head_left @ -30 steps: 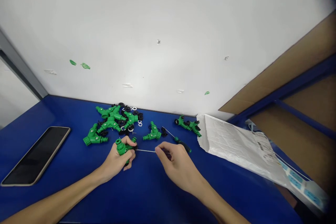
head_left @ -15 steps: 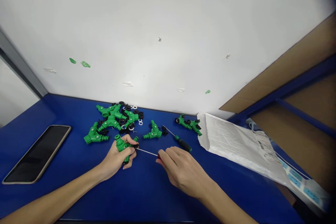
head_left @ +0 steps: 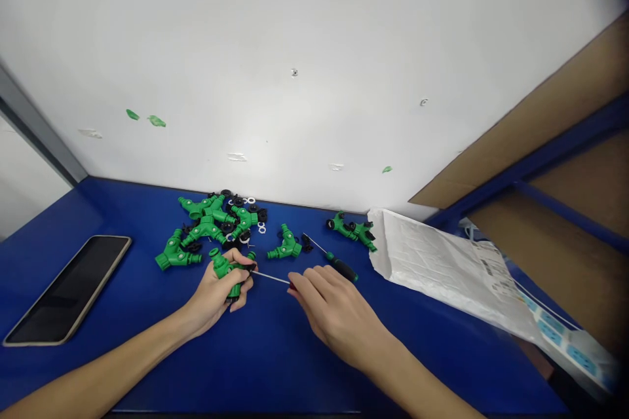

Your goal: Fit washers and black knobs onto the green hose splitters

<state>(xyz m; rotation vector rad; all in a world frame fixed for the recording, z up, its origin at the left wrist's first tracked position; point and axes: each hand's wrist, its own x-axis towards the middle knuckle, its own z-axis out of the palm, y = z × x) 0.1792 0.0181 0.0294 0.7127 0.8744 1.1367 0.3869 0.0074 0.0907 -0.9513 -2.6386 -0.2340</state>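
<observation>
My left hand point(head_left: 213, 294) is shut around a green plastic Y-shaped hose connector point(head_left: 226, 272), with black parts showing at its lower end. My right hand point(head_left: 334, 314) grips a thin-shafted screwdriver point(head_left: 270, 277), its handle mostly hidden in my fingers. The steel tip reaches the black part at the connector's side. Beyond my hands lies a heap of similar green connectors point(head_left: 206, 229), mixed with black fittings point(head_left: 228, 227) and white washers point(head_left: 261, 228). Another green connector point(head_left: 285, 245) lies close by. Nearest my right hand rests a second screwdriver point(head_left: 341, 268) with a green and black handle.
A further green connector point(head_left: 351, 231) lies at the back right of the blue worktable point(head_left: 295, 366), which meets a white wall point(head_left: 295, 78). A dark phone or tablet point(head_left: 69, 288) lies at left. A white plastic mailer bag point(head_left: 437, 268) lies at right, with a power strip point(head_left: 555, 334) beyond it.
My left hand has tilted the connector, its top end now leaning further left. My right hand has shifted slightly left, bringing the screwdriver tip in against the connector.
</observation>
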